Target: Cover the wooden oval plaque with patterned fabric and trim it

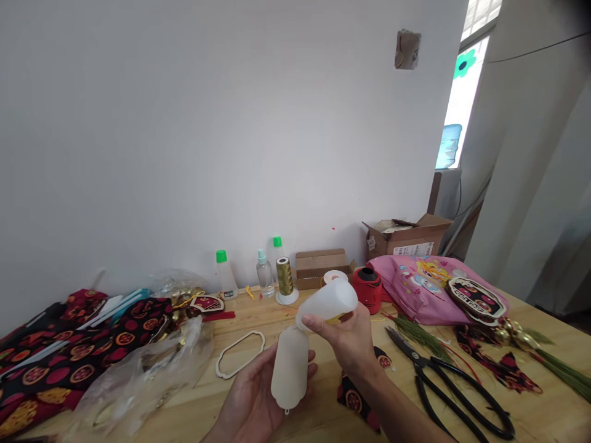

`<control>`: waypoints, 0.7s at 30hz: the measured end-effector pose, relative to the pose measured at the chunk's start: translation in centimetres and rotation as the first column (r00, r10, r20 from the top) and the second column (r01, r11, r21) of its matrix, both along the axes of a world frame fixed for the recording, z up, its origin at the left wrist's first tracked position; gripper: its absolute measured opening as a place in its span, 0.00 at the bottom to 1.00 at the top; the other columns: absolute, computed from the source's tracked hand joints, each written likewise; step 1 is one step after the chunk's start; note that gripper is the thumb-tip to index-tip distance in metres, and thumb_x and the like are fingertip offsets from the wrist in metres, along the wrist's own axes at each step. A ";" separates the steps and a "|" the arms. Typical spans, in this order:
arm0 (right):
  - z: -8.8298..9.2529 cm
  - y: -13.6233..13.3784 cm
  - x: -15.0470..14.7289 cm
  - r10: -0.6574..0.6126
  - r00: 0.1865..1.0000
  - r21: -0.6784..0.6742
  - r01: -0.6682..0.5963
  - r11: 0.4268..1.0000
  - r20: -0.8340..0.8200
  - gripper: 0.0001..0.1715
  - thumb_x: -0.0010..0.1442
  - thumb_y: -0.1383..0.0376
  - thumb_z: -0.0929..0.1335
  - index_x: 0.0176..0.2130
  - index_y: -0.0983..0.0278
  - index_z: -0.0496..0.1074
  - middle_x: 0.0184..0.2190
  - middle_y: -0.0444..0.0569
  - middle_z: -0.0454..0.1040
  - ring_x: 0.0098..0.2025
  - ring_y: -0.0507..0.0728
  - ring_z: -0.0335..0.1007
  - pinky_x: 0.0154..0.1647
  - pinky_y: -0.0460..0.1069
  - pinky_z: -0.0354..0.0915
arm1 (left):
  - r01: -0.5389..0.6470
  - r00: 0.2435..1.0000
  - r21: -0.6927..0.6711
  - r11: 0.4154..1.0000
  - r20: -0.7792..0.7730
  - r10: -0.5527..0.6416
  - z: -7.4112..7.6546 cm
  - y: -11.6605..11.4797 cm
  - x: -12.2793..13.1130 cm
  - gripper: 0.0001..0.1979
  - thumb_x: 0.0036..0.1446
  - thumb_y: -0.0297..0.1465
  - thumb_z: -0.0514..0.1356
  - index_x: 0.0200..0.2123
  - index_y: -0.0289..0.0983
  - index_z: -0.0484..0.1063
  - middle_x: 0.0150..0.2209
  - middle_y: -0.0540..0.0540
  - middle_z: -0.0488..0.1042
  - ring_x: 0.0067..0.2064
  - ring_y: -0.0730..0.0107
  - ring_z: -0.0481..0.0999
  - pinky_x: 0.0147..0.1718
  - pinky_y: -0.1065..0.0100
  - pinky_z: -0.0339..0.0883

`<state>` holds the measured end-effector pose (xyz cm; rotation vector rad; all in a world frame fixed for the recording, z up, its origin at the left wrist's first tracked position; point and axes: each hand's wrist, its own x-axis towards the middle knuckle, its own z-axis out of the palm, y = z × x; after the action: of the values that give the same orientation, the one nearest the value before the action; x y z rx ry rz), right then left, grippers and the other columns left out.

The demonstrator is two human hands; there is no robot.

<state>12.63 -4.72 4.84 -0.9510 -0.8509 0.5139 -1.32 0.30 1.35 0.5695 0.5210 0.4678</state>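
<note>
My left hand [252, 400] lies palm up over the wooden table [323, 424] and holds a flat white lantern-shaped board [289, 368]. My right hand [349, 338] grips a translucent squeeze bottle [329, 301], tipped so its nozzle touches the top end of the board. A matching white frame outline [240, 353] lies on the table just left of my left hand. A piece of dark patterned fabric [355, 397] sits under my right wrist.
Large black scissors [443, 387] lie at the right. Red-black patterned cloth [69, 357] and a clear plastic bag [138, 381] fill the left. Green-capped bottles [226, 274], a gold thread spool [285, 280], a red spool [368, 288], a pink bag [425, 286] and cardboard boxes [406, 237] line the back.
</note>
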 end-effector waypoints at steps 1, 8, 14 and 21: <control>0.0 0.0 0.0 -0.002 1.000 0.000 0.002 1.000 0.001 0.14 0.36 0.68 0.74 0.25 0.65 0.69 0.23 0.43 0.72 0.26 0.54 0.67 0.27 0.48 0.66 | -0.002 1.000 0.002 1.000 -0.002 0.002 0.0 0.0 0.0 0.21 0.53 0.32 0.54 0.49 0.26 0.61 0.38 0.34 0.76 0.40 0.52 0.75 0.38 0.59 0.65; 0.3 0.1 0.1 -0.026 1.000 0.025 0.026 0.999 -0.001 0.14 0.37 0.67 0.74 0.26 0.65 0.68 0.24 0.43 0.73 0.28 0.54 0.67 0.29 0.48 0.66 | 0.004 1.000 -0.023 1.000 0.012 -0.004 0.2 0.0 0.1 0.20 0.52 0.32 0.54 0.47 0.26 0.62 0.37 0.33 0.76 0.39 0.53 0.75 0.38 0.59 0.65; 0.2 -0.1 0.0 -0.024 1.000 0.009 0.024 1.000 0.004 0.14 0.37 0.67 0.74 0.26 0.66 0.68 0.24 0.44 0.73 0.27 0.54 0.68 0.29 0.48 0.66 | -0.009 1.000 -0.011 1.000 -0.003 0.009 0.3 0.0 0.1 0.21 0.52 0.32 0.55 0.48 0.27 0.61 0.37 0.33 0.76 0.39 0.53 0.75 0.35 0.60 0.66; 0.0 0.8 0.4 0.053 0.973 0.059 -0.040 0.997 -0.226 0.18 0.37 0.67 0.74 0.32 0.65 0.70 0.27 0.45 0.74 0.32 0.56 0.70 0.36 0.50 0.66 | -0.027 1.000 -0.012 1.000 0.002 0.027 0.1 0.1 0.0 0.21 0.52 0.32 0.55 0.48 0.27 0.61 0.38 0.33 0.75 0.42 0.50 0.74 0.38 0.58 0.65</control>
<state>13.00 -3.89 4.80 -0.8069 -0.6777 0.6248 -1.28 0.39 1.46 0.5512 0.5297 0.4909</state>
